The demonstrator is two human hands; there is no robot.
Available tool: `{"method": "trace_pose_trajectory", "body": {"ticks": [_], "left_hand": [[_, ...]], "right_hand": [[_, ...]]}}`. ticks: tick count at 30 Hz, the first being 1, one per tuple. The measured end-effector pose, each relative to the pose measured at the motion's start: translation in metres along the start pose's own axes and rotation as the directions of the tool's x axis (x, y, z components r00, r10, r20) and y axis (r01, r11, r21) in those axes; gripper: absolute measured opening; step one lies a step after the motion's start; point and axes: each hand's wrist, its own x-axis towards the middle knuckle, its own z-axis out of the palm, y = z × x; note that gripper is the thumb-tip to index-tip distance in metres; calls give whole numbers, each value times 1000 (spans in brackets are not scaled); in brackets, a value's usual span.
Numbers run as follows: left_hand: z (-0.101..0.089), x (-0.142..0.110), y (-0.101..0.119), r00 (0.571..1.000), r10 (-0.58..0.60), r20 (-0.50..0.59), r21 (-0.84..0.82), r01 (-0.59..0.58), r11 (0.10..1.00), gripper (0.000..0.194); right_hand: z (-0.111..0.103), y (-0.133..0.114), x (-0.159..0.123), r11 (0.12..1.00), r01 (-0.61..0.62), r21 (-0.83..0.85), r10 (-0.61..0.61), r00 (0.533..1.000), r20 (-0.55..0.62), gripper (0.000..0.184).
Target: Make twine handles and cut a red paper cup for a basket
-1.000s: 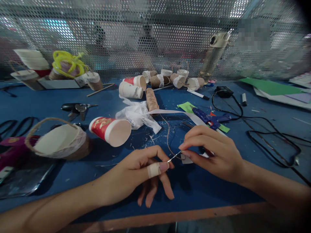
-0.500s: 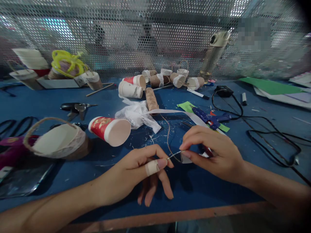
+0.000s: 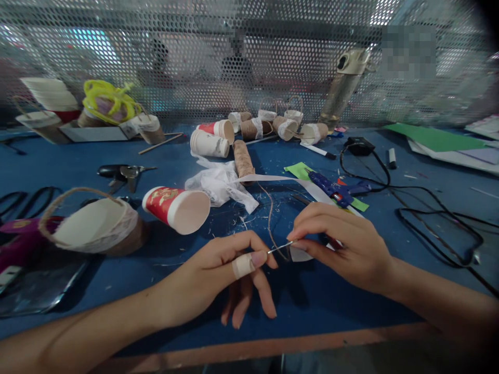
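Bridging both hands, the thin strand (image 3: pixel 279 248) runs sideways, rising rightward from left hand (image 3: pixel 224 265) to right hand (image 3: pixel 345 241), each end pinched between thumb and forefinger with tips closed, neither hand nearer.

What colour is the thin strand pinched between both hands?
The thin strand looks silvery, best seen in the head view.

On your blue table (image 3: pixel 331 311) you have keys (image 3: pixel 131 176) and a red paper cup (image 3: pixel 166 204) at the frame's left, white lace (image 3: pixel 216 186) near centre, a black adapter (image 3: pixel 359 147) toward the upper right.
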Motion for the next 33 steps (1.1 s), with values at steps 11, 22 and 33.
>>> {"method": "trace_pose_trajectory", "body": {"ticks": [11, 22, 33], "left_hand": [[-1, 1, 0, 1000, 13, -27, 40, -12, 999, 33], [-2, 0, -1, 1000, -1, -19, 63, 2, 998, 34], [-3, 2, 0, 1000, 7, -15, 72, -6, 997, 32]], "right_hand": [[1, -3, -2, 999, -50, 5, 50, 999, -5, 3], [2, -6, 0, 947, -210, 245, 219, 976, -10, 8], [3, -6, -1, 927, -284, 246, 300, 953, -30, 7]]}}
